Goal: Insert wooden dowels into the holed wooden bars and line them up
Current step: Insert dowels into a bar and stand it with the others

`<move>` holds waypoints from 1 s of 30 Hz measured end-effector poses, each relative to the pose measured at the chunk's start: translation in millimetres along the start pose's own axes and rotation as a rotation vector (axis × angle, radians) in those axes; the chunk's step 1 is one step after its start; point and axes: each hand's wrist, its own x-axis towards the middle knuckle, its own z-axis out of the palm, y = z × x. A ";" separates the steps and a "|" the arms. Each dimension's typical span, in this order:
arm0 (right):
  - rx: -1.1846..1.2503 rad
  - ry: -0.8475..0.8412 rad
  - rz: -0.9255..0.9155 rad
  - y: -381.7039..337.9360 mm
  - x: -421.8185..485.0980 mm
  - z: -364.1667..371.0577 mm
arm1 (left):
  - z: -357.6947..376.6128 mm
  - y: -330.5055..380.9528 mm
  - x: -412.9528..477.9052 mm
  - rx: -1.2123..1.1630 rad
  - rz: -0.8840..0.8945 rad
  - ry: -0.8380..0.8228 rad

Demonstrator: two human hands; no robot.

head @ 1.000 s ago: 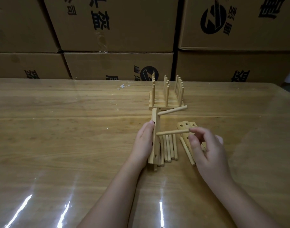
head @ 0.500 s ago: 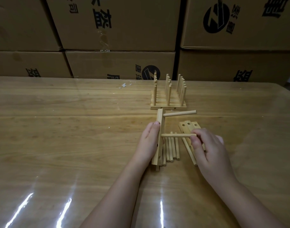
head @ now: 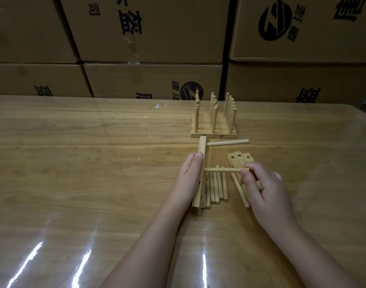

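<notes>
The left hand [head: 190, 177] steadies a holed bar [head: 203, 163] stood on its narrow edge on the worktop [head: 95, 163]. Its fingers lie flat along the bar's left face, and what looks like the thumb shows on the other side, so its grip appears to clamp the bar. The right hand [head: 263, 183] has its grip closed on the outer end of a dowel [head: 223, 169], pinched at the fingertips. The dowel lies level, with its free tip at the bar's middle hole; whether it has entered cannot be told. A seated dowel [head: 227, 143] already juts sideways from the far hole.

The main risk is a skewed entry. If the pinched end drops or swings, the tip would likely bind at the rim of the hole rather than slide in. A sideways push could also tip the bar over, since it stands on a thin edge and its near end seems to rest among the loose dowels [head: 217, 188], which could roll. The seated dowel sits near the finished bars [head: 213, 129], so a twist of the bar might knock that lined-up row, whose dowels stand upright. Spare holed bars [head: 239, 159] lie partly under the right hand.

The only containers are the cardboard boxes [head: 153, 30] stacked behind the worktop. They are closed, so their contents are hidden.
</notes>
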 end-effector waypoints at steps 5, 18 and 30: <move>0.099 -0.049 0.043 -0.8 -4.1 0.9 | -2.8 2.1 -0.2 -0.036 -0.018 -0.021; -0.358 -0.528 0.040 10.7 -5.7 8.3 | -9.2 6.7 1.7 -0.367 -0.171 0.119; -0.344 -0.502 -0.018 11.4 -2.0 4.2 | -8.6 6.6 1.0 -0.288 -0.147 0.096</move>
